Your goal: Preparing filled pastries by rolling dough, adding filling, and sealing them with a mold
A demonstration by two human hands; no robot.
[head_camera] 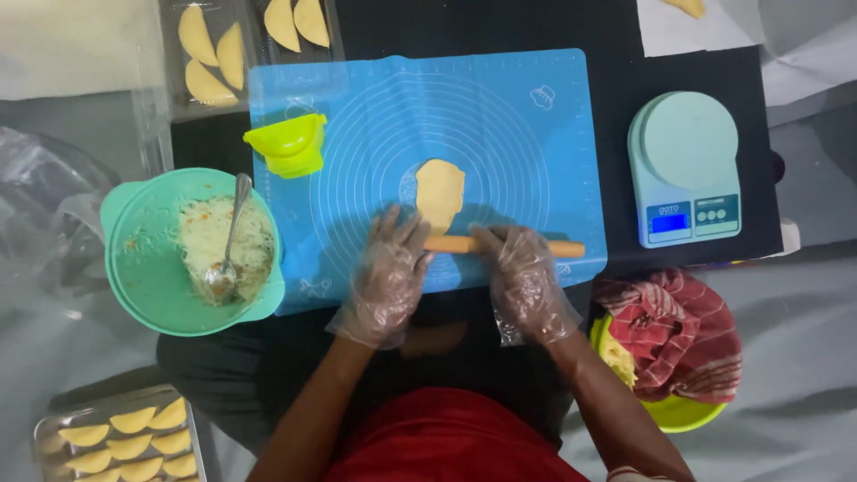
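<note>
A flat oval of yellow dough (440, 191) lies in the middle of a blue silicone mat (527, 143). Just below it a wooden rolling pin (562, 249) lies crosswise on the mat. My left hand (386, 275) and my right hand (522, 278), both in clear plastic gloves, press flat on top of the pin with the fingers spread. The pin's near edge touches the dough's lower end.
A green bowl (143, 268) with pale filling and a spoon (230, 234) sits at left. A yellow-green dumpling press (287, 145) rests on the mat's left edge. A pale blue kitchen scale (685, 168) stands at right. A red striped cloth (678, 330) covers a yellow bowl. Trays of folded pastries (129, 437) lie nearby.
</note>
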